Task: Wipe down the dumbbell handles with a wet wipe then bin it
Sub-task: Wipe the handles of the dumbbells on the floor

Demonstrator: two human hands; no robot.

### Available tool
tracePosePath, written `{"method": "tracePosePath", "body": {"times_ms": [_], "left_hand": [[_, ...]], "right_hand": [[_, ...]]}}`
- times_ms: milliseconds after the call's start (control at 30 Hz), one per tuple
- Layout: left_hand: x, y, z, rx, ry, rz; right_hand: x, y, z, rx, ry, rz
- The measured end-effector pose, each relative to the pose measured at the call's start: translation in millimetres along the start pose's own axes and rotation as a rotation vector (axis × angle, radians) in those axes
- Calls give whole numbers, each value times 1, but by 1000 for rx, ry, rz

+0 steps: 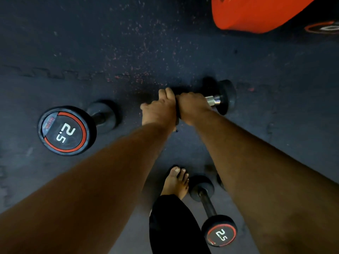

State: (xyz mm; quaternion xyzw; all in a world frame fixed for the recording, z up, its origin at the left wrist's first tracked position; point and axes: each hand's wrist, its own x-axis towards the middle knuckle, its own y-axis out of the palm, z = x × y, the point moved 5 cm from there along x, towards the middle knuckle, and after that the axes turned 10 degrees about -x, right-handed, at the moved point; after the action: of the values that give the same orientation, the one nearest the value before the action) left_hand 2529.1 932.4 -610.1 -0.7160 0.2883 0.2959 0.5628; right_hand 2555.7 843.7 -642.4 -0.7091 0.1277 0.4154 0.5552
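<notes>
Gripping the far dumbbell (216, 99) handle, the right hand (192, 107) has its fingers curled round it. The left hand (159, 110) rests on the near end; its fingers look curled over.

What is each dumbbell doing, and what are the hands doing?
Far dumbbell: on the floor, both hands on it.
Right hand: gripping the far dumbbell's handle.
Left hand: resting over the far dumbbell's near end.
Left dumbbell: lying on the floor, untouched.
Near dumbbell: lying beside the bare foot.
Wet wipe: cannot see one.
</notes>
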Motion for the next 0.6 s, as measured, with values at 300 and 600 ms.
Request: {"method": "tracePosePath", "body": {"times_ms": [300,600], "left_hand": [[2,-2,1,17,-11,-16],[6,-8,0,39,-17,49]], "right_hand": [[-44,33,-9,-68,2,-199],[-43,34,-16,-15,64,-213]]}}
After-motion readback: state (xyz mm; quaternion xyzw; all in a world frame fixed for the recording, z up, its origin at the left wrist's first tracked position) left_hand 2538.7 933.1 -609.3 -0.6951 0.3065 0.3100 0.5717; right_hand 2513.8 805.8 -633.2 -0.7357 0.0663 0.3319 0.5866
